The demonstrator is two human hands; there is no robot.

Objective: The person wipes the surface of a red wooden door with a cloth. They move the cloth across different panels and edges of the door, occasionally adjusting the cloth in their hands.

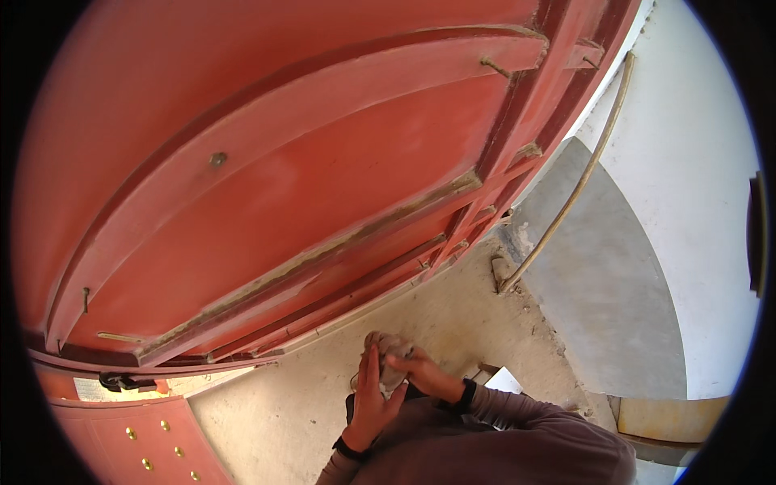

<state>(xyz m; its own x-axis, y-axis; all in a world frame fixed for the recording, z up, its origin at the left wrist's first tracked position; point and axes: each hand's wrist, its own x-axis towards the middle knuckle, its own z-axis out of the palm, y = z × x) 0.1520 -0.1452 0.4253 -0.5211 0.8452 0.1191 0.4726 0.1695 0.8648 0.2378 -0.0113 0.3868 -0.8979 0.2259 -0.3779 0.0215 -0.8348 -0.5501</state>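
Observation:
In front of my body I hold a crumpled grey-brown cloth [393, 347] between both hands. My left hand [371, 394] lies along its left side with the fingers stretched forward. From the right, my right hand [427, 373] grips it, its thumb laid across the folds. Part of the bundle is hidden by my fingers, so I cannot tell whether anything is wrapped inside. Both hands are low over the dusty floor [303, 388], apart from the large red door [339, 182] that rises ahead of me.
Dusty ledges and bolts [496, 68] stick out from the door. A wooden stick [573, 188] leans against the grey and white wall [612, 291]. At lower left stands another red door panel [115, 418] with brass studs. A white flat piece [504, 381] lies beside my right forearm.

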